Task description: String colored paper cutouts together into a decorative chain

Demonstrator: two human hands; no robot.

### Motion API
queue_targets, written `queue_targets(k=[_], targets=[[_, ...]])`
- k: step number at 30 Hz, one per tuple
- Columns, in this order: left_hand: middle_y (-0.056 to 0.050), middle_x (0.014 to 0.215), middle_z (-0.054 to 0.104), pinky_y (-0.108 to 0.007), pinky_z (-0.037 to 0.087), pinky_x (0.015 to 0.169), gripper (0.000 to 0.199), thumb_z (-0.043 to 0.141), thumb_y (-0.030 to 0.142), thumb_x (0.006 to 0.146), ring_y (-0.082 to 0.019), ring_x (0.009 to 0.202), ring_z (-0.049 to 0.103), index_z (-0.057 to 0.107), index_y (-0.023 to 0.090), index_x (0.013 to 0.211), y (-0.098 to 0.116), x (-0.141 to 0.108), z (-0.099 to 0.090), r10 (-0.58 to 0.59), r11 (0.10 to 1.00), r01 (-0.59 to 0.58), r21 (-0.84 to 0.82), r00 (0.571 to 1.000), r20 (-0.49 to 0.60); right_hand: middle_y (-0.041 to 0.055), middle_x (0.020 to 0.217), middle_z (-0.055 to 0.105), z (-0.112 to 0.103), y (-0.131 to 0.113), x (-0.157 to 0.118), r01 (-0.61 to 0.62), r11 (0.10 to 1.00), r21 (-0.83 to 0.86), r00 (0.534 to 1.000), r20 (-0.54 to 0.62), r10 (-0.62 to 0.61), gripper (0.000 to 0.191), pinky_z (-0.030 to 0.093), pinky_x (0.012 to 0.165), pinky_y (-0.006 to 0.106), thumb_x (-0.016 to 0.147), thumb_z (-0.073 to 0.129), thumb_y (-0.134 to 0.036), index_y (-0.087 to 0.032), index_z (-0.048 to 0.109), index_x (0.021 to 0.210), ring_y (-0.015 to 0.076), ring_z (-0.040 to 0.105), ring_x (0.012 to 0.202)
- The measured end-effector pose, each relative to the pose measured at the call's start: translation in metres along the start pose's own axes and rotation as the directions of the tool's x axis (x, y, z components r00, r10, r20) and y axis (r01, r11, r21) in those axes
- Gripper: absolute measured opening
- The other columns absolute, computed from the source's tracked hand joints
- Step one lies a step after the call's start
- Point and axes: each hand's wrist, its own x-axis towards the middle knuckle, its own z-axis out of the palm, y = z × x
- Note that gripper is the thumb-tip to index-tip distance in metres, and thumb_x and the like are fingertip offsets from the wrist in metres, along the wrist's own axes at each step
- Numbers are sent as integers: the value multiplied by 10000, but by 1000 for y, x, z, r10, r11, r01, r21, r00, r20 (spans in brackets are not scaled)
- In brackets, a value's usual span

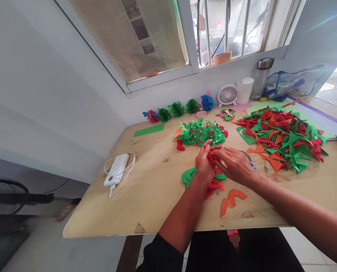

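Observation:
Over the middle of the wooden table, my left hand (pixel 204 164) is closed on a small red paper piece (pixel 211 154). My right hand (pixel 234 163) meets it from the right, its fingers pinched on the same red piece. Under and beside my hands lie green curved paper cutouts (pixel 189 175) with red and orange ones among them. Just beyond my fingertips is a pile of green and red cutouts (pixel 199 132) with small white patches. An orange curved paper piece (pixel 231 200) rests nearer the table's front edge.
A large heap of paper scraps (pixel 287 138) covers the right side. A white power bank (pixel 119 169) with its cable lies left. Along the wall stand green paper figures (pixel 177 109), a small fan (pixel 228 94), a white cylinder (pixel 244 90) and a glass bottle (pixel 261 79).

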Motion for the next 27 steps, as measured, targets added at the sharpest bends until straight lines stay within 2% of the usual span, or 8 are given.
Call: queue_targets(k=[3,6,11,17,27], targets=[[-27,812,622,-244,463,659,369,598,329,768,-128,715,612,522,196,1104,1,0,1,24,1000,-24,17,1000,-3,75,876,678,2,4,-1,-113,993,28,993,-18,113,220,423,708,288,884,418,-260,-187,576,1019,183,600,795],[-8,827,616,-236,459,656,441,662,298,715,-118,707,612,504,228,1121,1,0,0,45,997,-45,58,999,9,38,755,661,4,9,-2,-235,964,128,970,-26,240,215,419,629,264,864,449,-290,-203,563,1024,161,581,680],[-46,942,652,-277,469,725,579,703,197,647,-149,805,633,444,237,1164,-2,0,-3,41,995,-45,85,998,54,12,736,649,6,16,-2,-360,877,317,916,-61,398,216,425,573,240,824,487,-283,-204,519,1022,128,539,580],[-14,816,656,-313,471,783,601,694,98,589,-145,760,639,476,212,1138,-9,5,-7,83,993,-86,80,996,43,13,718,642,5,20,-1,-385,826,411,886,-88,456,230,431,566,253,804,520,-309,-207,510,1010,124,505,549],[-4,761,648,-303,485,725,691,748,127,558,-145,708,631,459,189,1183,-9,3,-6,114,985,-114,133,993,10,1,672,611,8,25,0,-400,686,608,834,-69,547,251,409,520,248,784,573,-327,-192,497,982,120,506,552]])
